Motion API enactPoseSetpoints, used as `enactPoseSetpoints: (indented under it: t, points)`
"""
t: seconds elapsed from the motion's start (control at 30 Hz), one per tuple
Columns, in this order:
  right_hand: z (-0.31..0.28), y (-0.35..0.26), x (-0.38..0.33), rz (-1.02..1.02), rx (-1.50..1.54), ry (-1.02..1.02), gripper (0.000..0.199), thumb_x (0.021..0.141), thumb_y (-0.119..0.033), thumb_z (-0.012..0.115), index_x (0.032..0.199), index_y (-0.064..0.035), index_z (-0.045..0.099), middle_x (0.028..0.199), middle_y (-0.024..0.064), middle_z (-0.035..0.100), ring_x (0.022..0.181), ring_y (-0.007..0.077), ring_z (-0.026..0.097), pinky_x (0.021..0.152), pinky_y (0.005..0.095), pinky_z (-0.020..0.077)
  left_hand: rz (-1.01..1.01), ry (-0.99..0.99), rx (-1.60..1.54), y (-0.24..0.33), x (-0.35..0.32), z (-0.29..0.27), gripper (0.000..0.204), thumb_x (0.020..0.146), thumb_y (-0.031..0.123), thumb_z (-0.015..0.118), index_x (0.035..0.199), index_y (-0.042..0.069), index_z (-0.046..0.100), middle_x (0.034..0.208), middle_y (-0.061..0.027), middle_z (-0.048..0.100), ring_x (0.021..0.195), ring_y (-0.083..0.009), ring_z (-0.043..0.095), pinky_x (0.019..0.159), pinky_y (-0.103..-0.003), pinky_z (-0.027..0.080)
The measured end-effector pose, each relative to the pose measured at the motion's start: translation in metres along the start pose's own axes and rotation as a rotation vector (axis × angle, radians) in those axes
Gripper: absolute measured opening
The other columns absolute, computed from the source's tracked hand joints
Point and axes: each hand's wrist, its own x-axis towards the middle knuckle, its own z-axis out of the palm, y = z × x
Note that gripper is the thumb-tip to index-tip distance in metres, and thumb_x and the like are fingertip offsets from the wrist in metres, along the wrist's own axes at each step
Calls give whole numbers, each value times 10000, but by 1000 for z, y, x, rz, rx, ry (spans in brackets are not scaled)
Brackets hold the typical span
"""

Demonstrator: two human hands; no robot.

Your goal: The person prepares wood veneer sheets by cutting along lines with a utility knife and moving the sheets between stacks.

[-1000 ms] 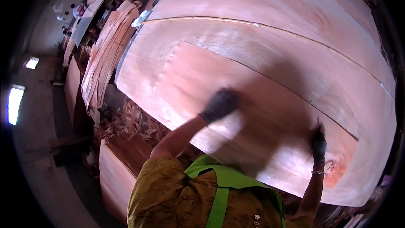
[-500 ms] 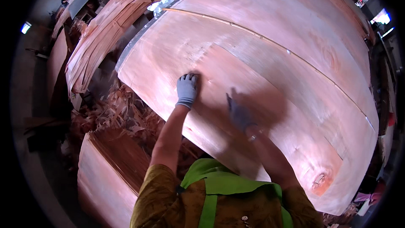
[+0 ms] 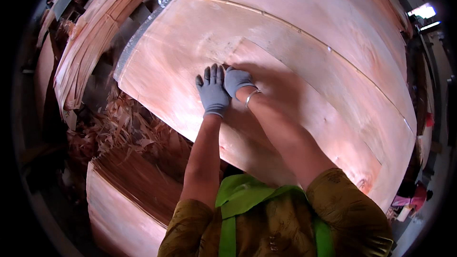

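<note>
A large sheet of pinkish wood veneer [image 3: 176,62] lies in front of me, with a narrower veneer piece [image 3: 309,114] on top of it. My left hand [image 3: 213,90], in a grey glove with dark fingertips, rests flat near the narrower piece's left end, fingers stretched out. Right beside it, my right hand [image 3: 239,82], also gloved and with a bracelet at the wrist, is closed against the veneer. Its fingers curl under, and what they hold, if anything, is hidden. A dark, thin tip shows by its knuckles, too small to name.
A thin bamboo stick [image 3: 295,27] lies across the sheet beyond my hands. Torn veneer scraps [image 3: 128,123] heap at the left, above a veneer stack [image 3: 124,200]. Long bundled veneer strips [image 3: 95,33] lie at far left. Another person [image 3: 419,196] shows at the right edge.
My right hand has moved left and away from me, from over the narrower piece to beside my left hand. The left hand's fingers have spread out. The whole view has shifted slightly.
</note>
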Motion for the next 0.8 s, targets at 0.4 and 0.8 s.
enactPoseSetpoints:
  t: [0.4,0.8]
  points:
    - [27,121,-241,-159,-19,-14,216,857,-107,457,1046,-30,527,672,181,641,584,363,634,490,454,477,32,92,90,-12,-3,11,518,894,317,376,1391,170,376,1449,-56,367,1324,-268,342,1047,-556,194]
    - [4,180,-295,178,31,-81,243,876,-210,467,1036,-85,601,943,148,661,848,292,660,667,408,515,495,-181,-104,146,-119,-20,588,920,349,361,1441,97,259,1493,-149,243,1377,-333,206,1109,-517,119]
